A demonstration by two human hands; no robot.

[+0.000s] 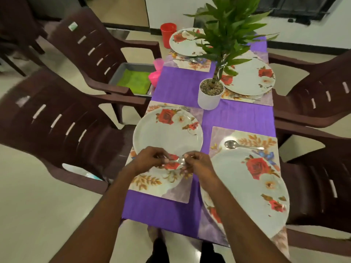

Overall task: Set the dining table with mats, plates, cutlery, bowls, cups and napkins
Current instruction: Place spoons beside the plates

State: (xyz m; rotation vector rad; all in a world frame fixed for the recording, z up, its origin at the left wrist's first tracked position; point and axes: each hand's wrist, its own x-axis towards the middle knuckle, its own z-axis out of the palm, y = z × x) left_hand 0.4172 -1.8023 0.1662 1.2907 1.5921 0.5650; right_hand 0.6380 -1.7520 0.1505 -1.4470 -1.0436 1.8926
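I was on the cutlery step: my left hand (150,158) and right hand (197,160) both pinched a small shiny metal spoon (179,160) over the near-left round white rose-patterned plate (167,133). Next, I judged, it needed laying on the floral placemat (163,188) beside that plate.

I am looking at a purple cloth (180,86) covering the surface. The four plates are showing white with red roses and pale blooms: the near left plate (167,133), the near right plate (252,188), the far right plate (250,78) and the far left plate (184,42). The mats, such as the near left mat (161,186), are showing lilac with cream and orange leaves. A silver spoon (241,145) is gleaming. The white pot (209,98) is carrying green leaves. The cup (168,34) is glowing red, the napkins (135,81) lime green in a grey tray (121,70), the chairs (62,120) dark brown.
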